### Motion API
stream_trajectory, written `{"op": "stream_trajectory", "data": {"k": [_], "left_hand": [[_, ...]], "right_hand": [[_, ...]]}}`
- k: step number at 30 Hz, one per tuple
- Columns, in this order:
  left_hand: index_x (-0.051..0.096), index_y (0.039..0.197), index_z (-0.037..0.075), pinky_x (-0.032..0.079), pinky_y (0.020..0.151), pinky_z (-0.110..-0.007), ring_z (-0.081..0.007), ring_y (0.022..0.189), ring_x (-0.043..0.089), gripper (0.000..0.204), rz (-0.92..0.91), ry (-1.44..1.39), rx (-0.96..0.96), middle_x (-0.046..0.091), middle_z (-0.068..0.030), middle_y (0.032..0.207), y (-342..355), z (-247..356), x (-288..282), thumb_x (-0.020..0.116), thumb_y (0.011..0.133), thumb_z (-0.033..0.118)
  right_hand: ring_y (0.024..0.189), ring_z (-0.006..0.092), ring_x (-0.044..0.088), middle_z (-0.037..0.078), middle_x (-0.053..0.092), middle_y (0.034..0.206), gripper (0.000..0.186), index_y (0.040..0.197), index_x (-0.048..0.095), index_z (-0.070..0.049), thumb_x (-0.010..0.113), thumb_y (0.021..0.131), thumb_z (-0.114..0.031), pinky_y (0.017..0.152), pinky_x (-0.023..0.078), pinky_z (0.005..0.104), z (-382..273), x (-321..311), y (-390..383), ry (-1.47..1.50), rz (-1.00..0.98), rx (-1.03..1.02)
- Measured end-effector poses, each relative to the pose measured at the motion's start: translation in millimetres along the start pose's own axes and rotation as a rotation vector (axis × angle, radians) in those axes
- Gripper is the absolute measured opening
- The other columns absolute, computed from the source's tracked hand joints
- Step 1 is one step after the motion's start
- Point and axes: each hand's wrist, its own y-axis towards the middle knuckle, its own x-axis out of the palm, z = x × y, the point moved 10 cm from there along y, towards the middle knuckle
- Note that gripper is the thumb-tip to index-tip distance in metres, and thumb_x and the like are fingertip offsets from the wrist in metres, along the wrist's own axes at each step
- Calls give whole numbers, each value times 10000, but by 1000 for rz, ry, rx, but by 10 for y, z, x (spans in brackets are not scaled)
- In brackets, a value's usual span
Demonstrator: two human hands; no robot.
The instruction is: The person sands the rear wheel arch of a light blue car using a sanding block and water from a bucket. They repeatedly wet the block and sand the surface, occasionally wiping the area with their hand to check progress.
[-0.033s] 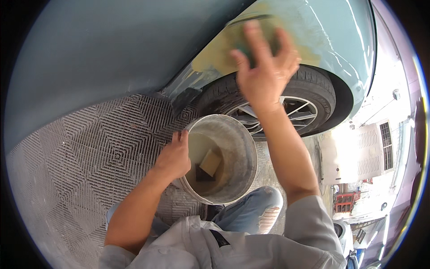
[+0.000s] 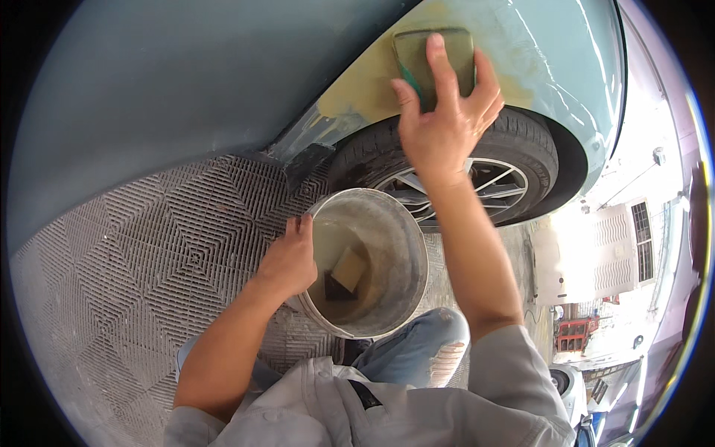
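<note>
Olive-green pad (image 2: 462,59), squarish, in the right hand (image 2: 450,130): clasps it flat against the yellowish, smeared patch (image 2: 357,93) above the ribbed tyre (image 2: 532,141). Shows less blur than an instant ago, shifted slightly rightward, suggesting a continuing rub. Grips the rounded grey bucket (image 2: 398,279) by its rim with the left hand (image 2: 290,257); inside, tan block (image 2: 350,270), cloudy liquid (image 2: 322,231). Below, ridged floor tiles (image 2: 149,276).

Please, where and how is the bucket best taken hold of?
Probably by its rim, coming from the left: the open mouth of the bucket faces up, giving a thin edge to clamp from inside and outside. The left hand holds it there.
</note>
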Motion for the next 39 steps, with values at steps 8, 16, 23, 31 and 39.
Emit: {"op": "stream_trajectory", "data": {"k": [8,16,23,31,39], "left_hand": [[243,1417,-99,475,944,-459,-468,1099,553,711,-44,-4,-40,337,-323,1398,-6,-47,44,542,783,23],[252,1397,-122,489,938,-454,-472,1080,569,672,-38,20,-20,359,-368,1361,-2,43,8,494,778,-24],[256,1398,-119,492,930,-453,-465,1078,570,671,21,58,-4,385,-344,1339,-22,16,-12,495,777,-35],[240,1413,-110,465,954,-456,-456,1106,551,695,-40,6,-35,338,-331,1391,3,22,1,510,782,2],[266,1392,-127,497,917,-452,-471,1051,575,660,7,40,2,369,-367,1334,6,5,31,488,779,-30]], "right_hand": [[1108,343,444,165,433,1316,540,1238,627,-293,780,723,-239,925,342,456,297,-236,-4,36,96,207],[1193,341,408,156,430,1333,581,1244,626,-340,808,695,-285,963,326,472,-173,-54,-65,-77,1,-106],[1164,373,386,225,401,1338,594,1268,615,-259,804,705,-245,942,323,482,420,-227,-245,74,303,290],[1111,306,443,102,462,1300,527,1215,614,-344,680,736,-133,894,357,488,249,-67,-69,22,-26,26],[1172,369,392,216,386,1340,601,1275,612,-266,808,706,-276,977,314,479,230,-192,-20,23,178,179]]}}
